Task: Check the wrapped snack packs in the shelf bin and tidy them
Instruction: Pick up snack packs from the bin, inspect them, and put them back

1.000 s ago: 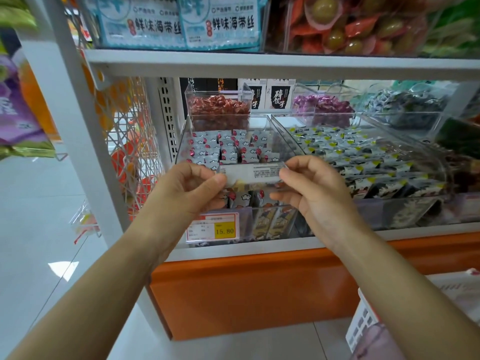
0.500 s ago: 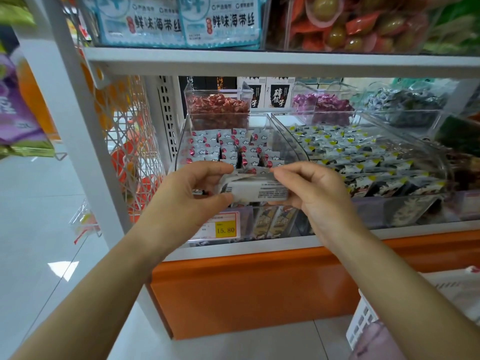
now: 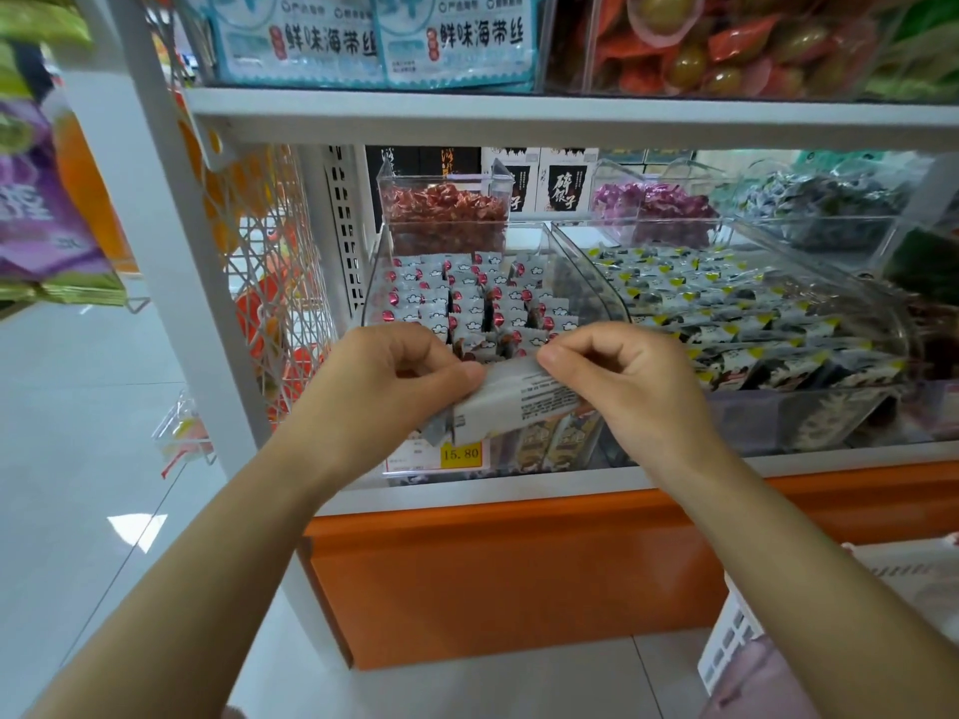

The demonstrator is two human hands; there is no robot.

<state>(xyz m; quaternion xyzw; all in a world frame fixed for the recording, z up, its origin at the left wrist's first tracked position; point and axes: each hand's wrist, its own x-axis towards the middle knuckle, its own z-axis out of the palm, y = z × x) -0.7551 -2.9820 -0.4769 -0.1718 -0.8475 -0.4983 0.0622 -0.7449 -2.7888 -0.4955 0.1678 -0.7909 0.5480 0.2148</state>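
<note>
Asker: Shelving first, what is it?
Watcher: White shelf [image 3: 571, 119] over an orange base [image 3: 519, 578], with clear bins in a row on the lower level.
Asker: Which bin holds the task's packs?
Watcher: The left clear bin [image 3: 591, 282], at the shelf's front. Snack packs [image 3: 467, 303] with pink dots and cloud prints stand in close rows inside it. Just beside it on the right is a wider bin [image 3: 768, 415] of packs with yellow corners.
Asker: And the hands?
Watcher: Both are up before the left bin's front wall. The left hand [image 3: 384, 376] has its fingers curled and its thumb pressed on the left end of one held pack [image 3: 514, 402]. The right hand [image 3: 622, 381] pinches the pack's upper right edge between thumb and forefinger, the other fingers folded.
Asker: How does that pack lie?
Watcher: Out of the bin, tilted, left end lower, its white back with small print toward the camera.
Asker: Anything smaller?
Watcher: A price tag [image 3: 459, 453] on the bin front, partly hidden under the pack; its yellow patch reads 15.80.
</note>
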